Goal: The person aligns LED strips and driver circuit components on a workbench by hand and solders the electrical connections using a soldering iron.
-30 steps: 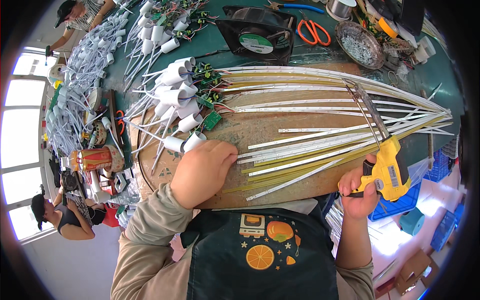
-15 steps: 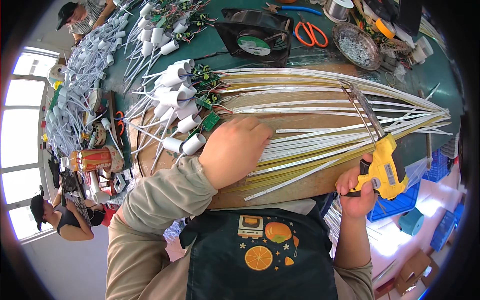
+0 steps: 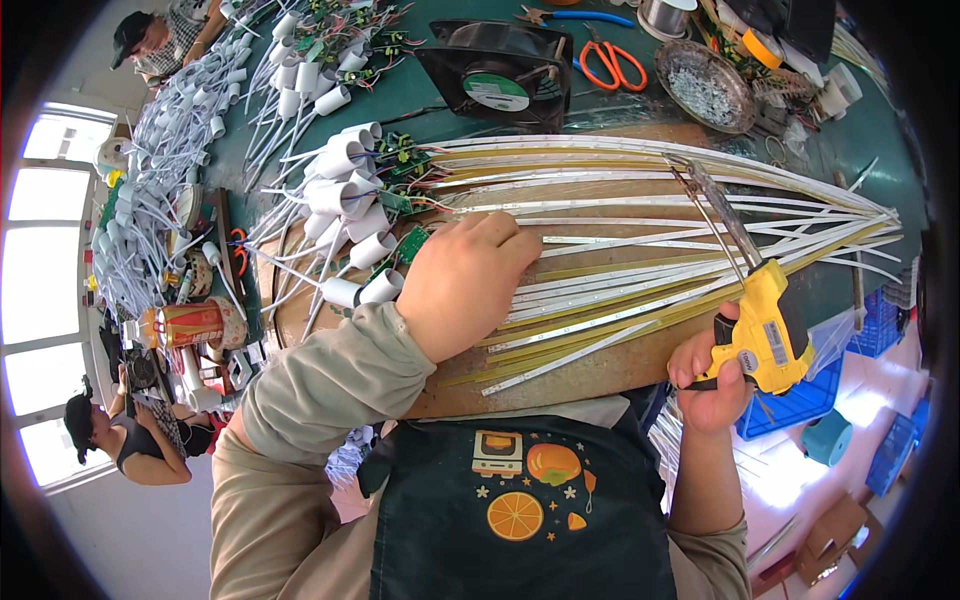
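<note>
My left hand (image 3: 468,284) is closed over the near ends of the LED strips, its fingers curled down and the tips hidden. One white LED strip (image 3: 600,243) runs out to the right from under those fingers. Just left of the hand lie white cylindrical lamp caps (image 3: 340,200) with wires and small green circuit boards (image 3: 412,243). In my right hand (image 3: 712,375) is a yellow soldering gun (image 3: 775,325), its long metal tip pointing up and away over the strips. White and yellow strips (image 3: 640,290) fan across a brown board (image 3: 590,375) and gather at the right.
Behind the strips stand a black fan (image 3: 497,80), orange-handled scissors (image 3: 612,68), blue-handled pliers (image 3: 575,14), a solder spool (image 3: 668,15) and a metal dish (image 3: 705,88). More caps and cables (image 3: 160,190) pile at left. Two people sit beyond. Blue crates (image 3: 800,400) stand at right.
My left hand has moved slightly away from me and to the left, up to the strip by the circuit boards. The soldering gun has shifted slightly left and stays in my right hand.
</note>
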`<state>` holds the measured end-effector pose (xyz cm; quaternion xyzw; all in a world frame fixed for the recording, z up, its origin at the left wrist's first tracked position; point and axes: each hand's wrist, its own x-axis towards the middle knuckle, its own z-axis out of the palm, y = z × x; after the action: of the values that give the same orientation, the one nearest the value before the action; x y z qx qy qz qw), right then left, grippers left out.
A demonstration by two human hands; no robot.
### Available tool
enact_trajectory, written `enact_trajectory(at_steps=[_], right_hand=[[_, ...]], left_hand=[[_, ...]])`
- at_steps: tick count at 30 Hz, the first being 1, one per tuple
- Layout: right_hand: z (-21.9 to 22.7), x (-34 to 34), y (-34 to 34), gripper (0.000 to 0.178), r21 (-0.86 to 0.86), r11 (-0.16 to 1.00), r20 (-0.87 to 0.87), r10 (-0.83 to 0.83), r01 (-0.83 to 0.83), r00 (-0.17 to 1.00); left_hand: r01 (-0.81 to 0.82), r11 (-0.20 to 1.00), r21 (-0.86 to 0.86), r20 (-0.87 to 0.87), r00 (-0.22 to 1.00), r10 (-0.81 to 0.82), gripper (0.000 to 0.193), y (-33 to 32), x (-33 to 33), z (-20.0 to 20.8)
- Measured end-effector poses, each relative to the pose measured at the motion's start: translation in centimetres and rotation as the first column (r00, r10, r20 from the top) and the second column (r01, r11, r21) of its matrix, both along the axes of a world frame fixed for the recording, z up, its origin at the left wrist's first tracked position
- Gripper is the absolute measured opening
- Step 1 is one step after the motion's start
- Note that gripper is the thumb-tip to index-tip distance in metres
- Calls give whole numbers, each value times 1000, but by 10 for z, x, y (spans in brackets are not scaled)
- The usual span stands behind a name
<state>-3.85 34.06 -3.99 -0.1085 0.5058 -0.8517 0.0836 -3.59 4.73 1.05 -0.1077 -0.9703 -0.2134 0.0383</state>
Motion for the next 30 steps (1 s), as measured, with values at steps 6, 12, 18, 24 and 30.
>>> enact_trajectory(at_steps=[6,12,18,24,30], right_hand=[[1,0,-2,63,1,1000,8,3,-3,1000],[-1,0,0,62,10,1000,-6,-12,12,1000],[1,-1,-2,61,15,1000,-19,-9,10,1000],[2,0,-2,62,3,1000,-14,-1,1,1000],[0,0,-1,62,2,1000,-10,-4,4,1000]], left_hand=[[45,993,108,-21,999,-43,7,11,3,-2],[-60,988,146,108,993,44,6,19,4,-2],[-7,996,88,48,999,2,7,22,7,-2],[84,996,5,-108,991,-83,7,18,14,-9],[14,969,248,-55,999,0,9,17,17,3]])
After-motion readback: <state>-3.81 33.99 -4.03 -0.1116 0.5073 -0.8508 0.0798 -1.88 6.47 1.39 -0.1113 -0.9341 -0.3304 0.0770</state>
